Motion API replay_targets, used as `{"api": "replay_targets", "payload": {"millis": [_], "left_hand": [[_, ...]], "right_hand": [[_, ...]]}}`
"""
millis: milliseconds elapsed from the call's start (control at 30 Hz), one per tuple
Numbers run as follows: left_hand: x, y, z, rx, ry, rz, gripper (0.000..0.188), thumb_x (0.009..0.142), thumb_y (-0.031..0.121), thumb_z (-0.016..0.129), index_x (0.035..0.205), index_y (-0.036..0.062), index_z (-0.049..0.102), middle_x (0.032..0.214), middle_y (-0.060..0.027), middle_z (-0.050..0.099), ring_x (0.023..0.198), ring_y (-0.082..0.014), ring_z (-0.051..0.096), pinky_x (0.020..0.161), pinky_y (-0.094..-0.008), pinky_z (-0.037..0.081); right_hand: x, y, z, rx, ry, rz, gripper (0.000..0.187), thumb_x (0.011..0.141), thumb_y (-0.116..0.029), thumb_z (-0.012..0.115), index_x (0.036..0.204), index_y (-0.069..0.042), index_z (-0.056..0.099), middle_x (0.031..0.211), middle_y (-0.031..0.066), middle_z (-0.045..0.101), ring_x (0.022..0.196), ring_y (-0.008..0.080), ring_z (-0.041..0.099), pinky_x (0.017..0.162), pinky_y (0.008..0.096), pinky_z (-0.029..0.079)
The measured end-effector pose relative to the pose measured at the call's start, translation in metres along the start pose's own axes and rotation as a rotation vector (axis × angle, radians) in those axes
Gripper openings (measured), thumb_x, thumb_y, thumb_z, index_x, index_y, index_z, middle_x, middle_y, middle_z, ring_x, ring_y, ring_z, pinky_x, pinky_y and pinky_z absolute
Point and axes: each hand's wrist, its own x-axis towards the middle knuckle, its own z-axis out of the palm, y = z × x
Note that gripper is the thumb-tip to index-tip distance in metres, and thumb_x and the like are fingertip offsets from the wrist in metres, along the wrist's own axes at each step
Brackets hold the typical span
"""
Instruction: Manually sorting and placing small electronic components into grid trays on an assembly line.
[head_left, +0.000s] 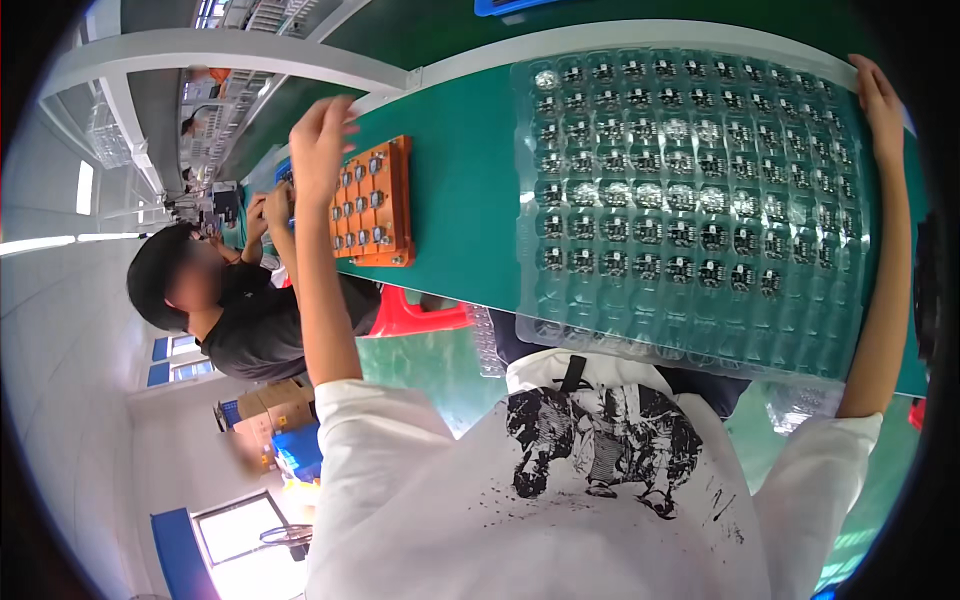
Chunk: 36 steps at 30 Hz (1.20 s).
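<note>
A clear plastic blister tray (690, 335) lies on the green table in front of me, with rows of small dark circuit boards (680, 232) in its pockets. My left hand (322, 150) is raised beside the orange fixture (398, 190), its fingers loosely bent and apart, with nothing visible in them. The fixture carries several small silver and dark parts in rows. Past the far right corner of the tray, my right hand (878, 95) reaches to the table's far edge with fingers stretched out. It appears to hold nothing.
At the left, a co-worker (255, 330) in a dark top sits with hands raised near the fixture. A red stool (415, 314) stands below the table edge. A white frame bar (600, 38) runs along the table's far side. Cardboard boxes (275, 410) are stacked at lower left.
</note>
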Motion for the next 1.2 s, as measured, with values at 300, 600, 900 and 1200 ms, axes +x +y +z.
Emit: {"api": "replay_targets", "payload": {"millis": [300, 600, 900, 1200], "left_hand": [[-0.059, -0.221, -0.089, 0.076, 0.221, -0.724, 0.039, 0.097, 0.039, 0.049, 0.091, 0.0033, 0.065, 0.072, -0.0057, 0.059, 0.058, -0.0212, 0.057, 0.052, -0.0374, 0.041], [-0.039, -0.258, -0.093, -0.089, -0.088, -0.844, 0.034, 0.099, 0.043, 0.05, 0.085, 0.0121, 0.057, 0.073, 0.0006, 0.05, 0.061, -0.0156, 0.05, 0.054, -0.0325, 0.044], [-0.052, -0.23, -0.145, -0.506, -0.189, -0.702, 0.042, 0.106, 0.037, 0.04, 0.127, 0.0043, 0.057, 0.111, -0.0059, 0.07, 0.079, -0.0164, 0.07, 0.062, -0.0297, 0.056], [-0.071, -0.141, -0.104, -0.48, -0.004, -0.38, 0.041, 0.105, 0.032, 0.045, 0.125, -0.0026, 0.054, 0.113, -0.0103, 0.068, 0.094, -0.0184, 0.07, 0.077, -0.0302, 0.058]], "right_hand": [[0.008, 0.011, 0.001, -0.055, 0.009, -0.072, 0.038, 0.101, -0.039, 0.052, 0.126, -0.013, 0.066, 0.074, -0.0085, 0.04, 0.065, 0.0029, 0.034, 0.058, 0.0183, 0.027], [0.008, 0.004, 0.005, -0.031, -0.011, -0.055, 0.038, 0.1, -0.038, 0.053, 0.124, -0.013, 0.067, 0.077, -0.0079, 0.043, 0.067, 0.0034, 0.036, 0.06, 0.0186, 0.029], [0.011, 0.007, 0.004, 0.02, -0.035, -0.087, 0.036, 0.101, -0.034, 0.051, 0.125, -0.012, 0.066, 0.075, -0.0085, 0.042, 0.066, 0.0025, 0.037, 0.058, 0.0185, 0.028], [-0.014, -0.043, 0.012, 0.097, 0.067, 0.024, 0.018, 0.09, -0.014, 0.053, 0.086, -0.003, 0.066, 0.061, -0.0015, 0.052, 0.051, 0.0068, 0.044, 0.047, 0.0241, 0.036]]}}
